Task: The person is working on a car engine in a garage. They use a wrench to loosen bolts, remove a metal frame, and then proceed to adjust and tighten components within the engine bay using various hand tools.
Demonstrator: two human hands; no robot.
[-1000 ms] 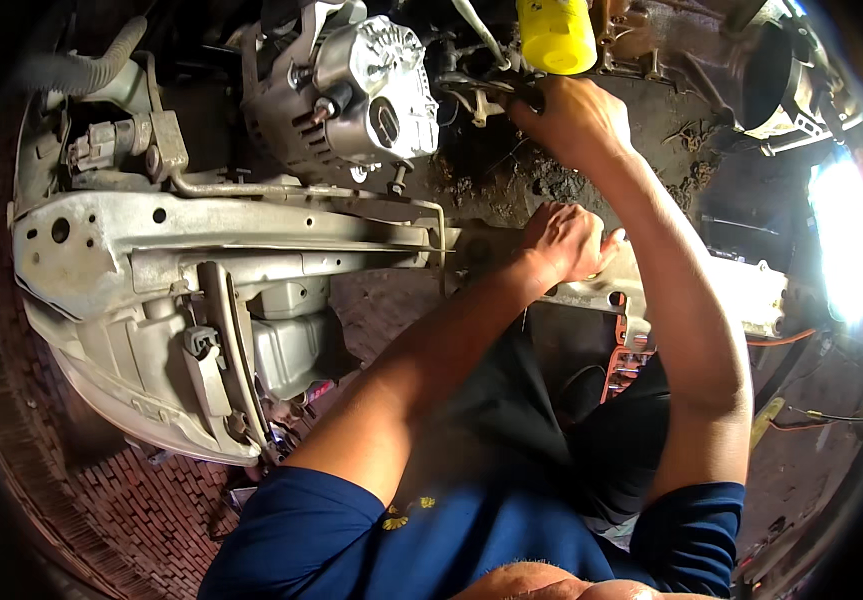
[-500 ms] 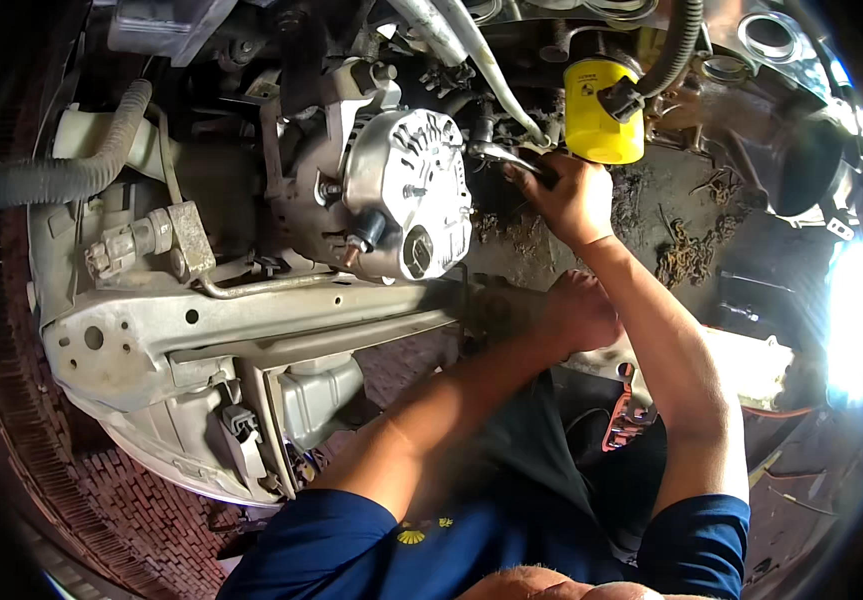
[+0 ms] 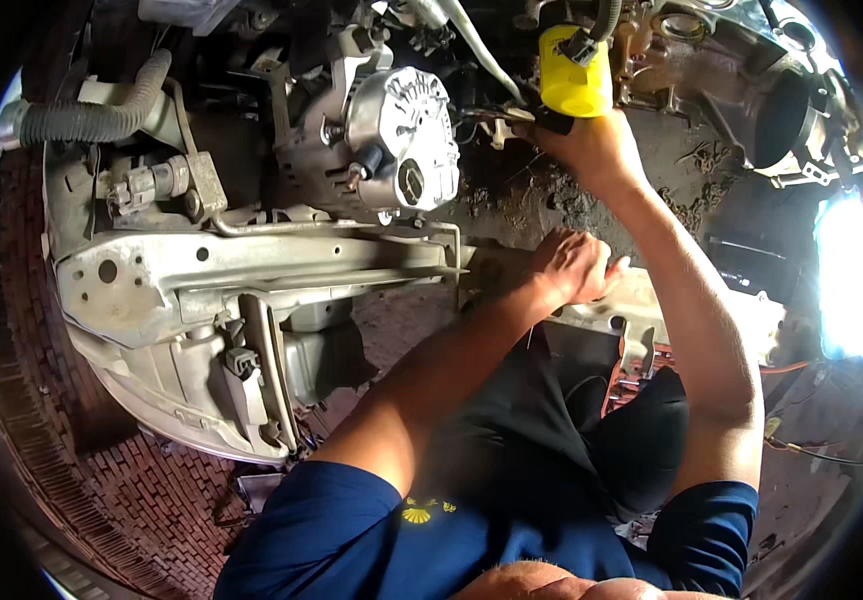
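My right hand (image 3: 593, 152) reaches into the engine bay just below a yellow oil filter (image 3: 575, 75). Its fingers are bent around the dark handle of a ratchet (image 3: 551, 122), whose far end is lost among the metal parts. Lower down, my left hand (image 3: 573, 266) is closed in a loose fist, thumb to the right, at the pale metal crossmember (image 3: 591, 312). Nothing shows in it. Left of both hands sits a silver alternator (image 3: 406, 140). A thin metal pipe (image 3: 486, 50) slants down toward my right hand's fingers.
A ribbed grey hose (image 3: 101, 118) and a pale body rail (image 3: 281, 262) lie to the left. A bright lamp (image 3: 851, 280) glares at the right. Below the crossmember is a red tool tray (image 3: 613, 385). Brick paving (image 3: 161, 490) shows at lower left.
The view has shifted, so the engine parts sit higher. My right hand has moved slightly right relative to the filter, and the ratchet shows less. My left fist has turned, with its thumb showing.
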